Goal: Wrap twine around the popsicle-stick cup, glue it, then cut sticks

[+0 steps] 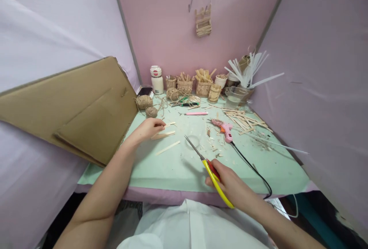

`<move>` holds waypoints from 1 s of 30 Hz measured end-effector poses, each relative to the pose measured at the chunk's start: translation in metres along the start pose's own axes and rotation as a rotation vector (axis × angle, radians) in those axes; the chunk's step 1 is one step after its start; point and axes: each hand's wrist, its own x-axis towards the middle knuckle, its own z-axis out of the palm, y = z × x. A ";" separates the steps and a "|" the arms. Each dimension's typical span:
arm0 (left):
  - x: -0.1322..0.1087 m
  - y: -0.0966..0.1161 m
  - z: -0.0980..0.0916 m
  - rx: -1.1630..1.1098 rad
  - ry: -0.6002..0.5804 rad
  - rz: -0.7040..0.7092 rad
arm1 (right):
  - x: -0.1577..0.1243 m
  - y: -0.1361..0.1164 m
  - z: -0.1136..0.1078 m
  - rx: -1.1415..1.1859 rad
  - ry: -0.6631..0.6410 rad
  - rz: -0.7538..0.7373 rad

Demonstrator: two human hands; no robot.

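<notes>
My left hand [153, 127] is low over the table, its fingers pinched at the end of a short, thin wooden stick [171, 123]; the exact grip is partly hidden. Just below those fingers lie more flat wooden sticks [163, 135], and a separate pale strip [168, 148] rests nearer to me. In my right hand [227, 178] are long, narrow-bladed scissors [220, 191] with yellow and red handles. Their tips point forward and left, above the table by a clear round tape-like ring [192, 142].
A pink glue gun [227, 131] with a black cord lies right of centre. Behind are a pink pen-like tool [196, 113], green-handled pliers [188, 104], twine balls [144, 102] and stick-filled baskets [184, 85]. Loose sticks [244, 120] spread at right; cardboard [86, 107] leans at left.
</notes>
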 end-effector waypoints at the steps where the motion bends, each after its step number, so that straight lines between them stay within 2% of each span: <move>1: 0.003 -0.001 0.003 0.047 -0.016 0.000 | 0.000 0.000 0.000 0.001 0.006 0.000; 6: 0.013 -0.011 0.018 0.084 -0.075 0.042 | 0.000 0.001 0.000 -0.005 0.005 0.010; 13: 0.020 -0.026 0.024 0.090 -0.097 0.161 | 0.000 0.001 0.002 -0.006 0.012 0.002; 17: 0.020 -0.026 0.024 0.071 -0.072 0.119 | 0.000 0.004 0.003 0.017 0.008 0.004; 22: 0.018 -0.020 0.021 0.040 -0.133 0.037 | 0.002 0.006 0.004 0.003 0.022 -0.001; 30: 0.018 -0.014 0.017 0.024 -0.149 0.025 | 0.003 0.008 0.004 -0.008 0.032 -0.011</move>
